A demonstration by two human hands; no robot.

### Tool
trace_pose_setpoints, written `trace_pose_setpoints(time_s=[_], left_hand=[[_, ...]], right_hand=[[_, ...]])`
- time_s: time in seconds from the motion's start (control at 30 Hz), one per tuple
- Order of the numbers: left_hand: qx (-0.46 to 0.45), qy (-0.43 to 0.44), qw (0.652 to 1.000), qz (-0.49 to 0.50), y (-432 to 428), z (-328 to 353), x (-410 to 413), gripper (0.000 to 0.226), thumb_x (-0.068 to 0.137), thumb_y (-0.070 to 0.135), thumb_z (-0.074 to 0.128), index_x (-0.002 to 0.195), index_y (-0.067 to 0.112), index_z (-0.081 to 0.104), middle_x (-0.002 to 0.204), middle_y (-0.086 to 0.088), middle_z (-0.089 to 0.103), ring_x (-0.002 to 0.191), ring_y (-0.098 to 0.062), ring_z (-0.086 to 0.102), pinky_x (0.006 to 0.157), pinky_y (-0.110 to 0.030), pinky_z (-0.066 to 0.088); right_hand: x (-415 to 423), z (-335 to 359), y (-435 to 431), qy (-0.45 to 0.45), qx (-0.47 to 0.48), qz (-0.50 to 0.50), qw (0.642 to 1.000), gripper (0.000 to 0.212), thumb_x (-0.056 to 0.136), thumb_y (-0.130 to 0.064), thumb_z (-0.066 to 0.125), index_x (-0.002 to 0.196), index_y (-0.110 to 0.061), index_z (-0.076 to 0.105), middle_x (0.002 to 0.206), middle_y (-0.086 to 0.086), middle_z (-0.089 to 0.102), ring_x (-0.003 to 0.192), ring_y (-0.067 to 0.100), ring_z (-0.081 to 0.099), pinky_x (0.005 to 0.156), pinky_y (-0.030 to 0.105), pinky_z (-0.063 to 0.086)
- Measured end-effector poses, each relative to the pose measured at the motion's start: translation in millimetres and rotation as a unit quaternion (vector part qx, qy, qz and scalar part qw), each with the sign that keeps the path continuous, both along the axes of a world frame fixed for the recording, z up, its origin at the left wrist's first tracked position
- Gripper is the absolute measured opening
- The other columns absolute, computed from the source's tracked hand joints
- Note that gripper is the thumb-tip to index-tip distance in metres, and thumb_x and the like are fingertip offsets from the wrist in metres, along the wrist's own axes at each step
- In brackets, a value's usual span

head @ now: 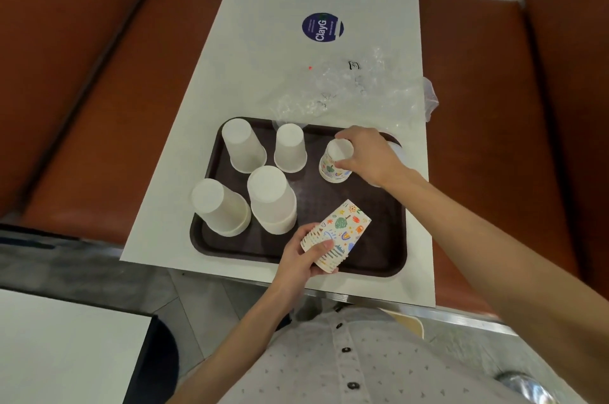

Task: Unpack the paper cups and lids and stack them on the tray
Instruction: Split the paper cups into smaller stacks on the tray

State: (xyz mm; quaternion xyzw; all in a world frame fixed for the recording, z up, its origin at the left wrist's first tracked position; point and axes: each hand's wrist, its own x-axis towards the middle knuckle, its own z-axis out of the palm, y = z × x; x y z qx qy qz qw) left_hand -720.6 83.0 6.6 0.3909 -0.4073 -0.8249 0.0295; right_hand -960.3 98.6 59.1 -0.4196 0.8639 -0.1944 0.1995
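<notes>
A dark brown tray (379,238) lies on the white table. Several plain white cup stacks stand upside down on it: two at the back (242,146) (290,148) and two at the front left (219,205) (272,199). My left hand (296,258) grips a nested stack of patterned cups (339,233), held tilted over the tray's front. My right hand (365,153) holds the base of an upside-down patterned cup (333,164) that stands on the tray's right side. A pale object behind my right hand is mostly hidden.
Crumpled clear plastic wrapping (356,90) lies on the table behind the tray, reaching the right edge. A round blue sticker (322,27) sits further back. Orange-brown bench seats flank the table. Another white table corner (66,344) is at the lower left.
</notes>
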Motion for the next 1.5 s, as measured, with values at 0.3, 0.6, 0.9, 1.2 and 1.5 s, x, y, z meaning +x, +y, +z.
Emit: trace_pose_setpoints(time_s=[0.3,0.6,0.9,1.2,1.5], left_hand=[[-0.007,-0.008,1.0,-0.011,3,-2,2,0.038,0.078,0.015,0.073,0.113,0.017,0.059,0.11,-0.008,0.071,0.098,-0.029,0.071,0.08,-0.05,0.059],[-0.005,0.008,1.0,-0.022,2,-1,2,0.048,0.071,0.02,0.075,0.115,0.015,0.057,0.111,-0.01,0.072,0.097,-0.032,0.071,0.081,-0.05,0.059],[-0.001,0.016,0.999,-0.041,3,4,2,0.05,0.072,0.022,0.074,0.118,0.015,0.056,0.117,-0.015,0.068,0.101,-0.033,0.069,0.079,-0.048,0.059],[0.0,0.007,1.0,-0.026,1,1,3,0.053,0.071,0.021,0.075,0.118,0.011,0.053,0.119,-0.015,0.067,0.106,-0.036,0.067,0.088,-0.055,0.055],[0.005,-0.01,1.0,-0.006,2,-1,11,0.035,0.082,0.01,0.071,0.113,0.015,0.055,0.114,-0.01,0.069,0.098,-0.026,0.071,0.081,-0.045,0.06]], right_hand=[[9,11,12,-0.008,-0.025,0.002,1.0,0.079,0.078,-0.032,0.081,0.145,-0.017,0.043,0.136,0.009,0.056,0.123,0.025,0.053,0.101,0.032,0.042],[51,32,78,-0.145,-0.031,-0.042,0.988,0.037,0.092,-0.041,0.064,0.119,-0.017,0.063,0.099,-0.004,0.067,0.088,0.007,0.063,0.075,0.019,0.051],[63,15,93,-0.227,0.028,-0.039,0.973,0.03,0.093,-0.041,0.061,0.113,-0.018,0.064,0.098,-0.007,0.073,0.07,0.013,0.071,0.067,0.029,0.057],[48,27,92,-0.234,-0.017,-0.095,0.968,0.027,0.093,-0.037,0.063,0.111,-0.017,0.064,0.098,0.001,0.074,0.056,0.011,0.065,0.058,0.024,0.05],[22,72,69,-0.022,-0.099,-0.067,0.993,0.05,0.089,-0.031,0.07,0.133,-0.014,0.053,0.119,-0.003,0.056,0.097,0.01,0.055,0.072,0.007,0.04]])
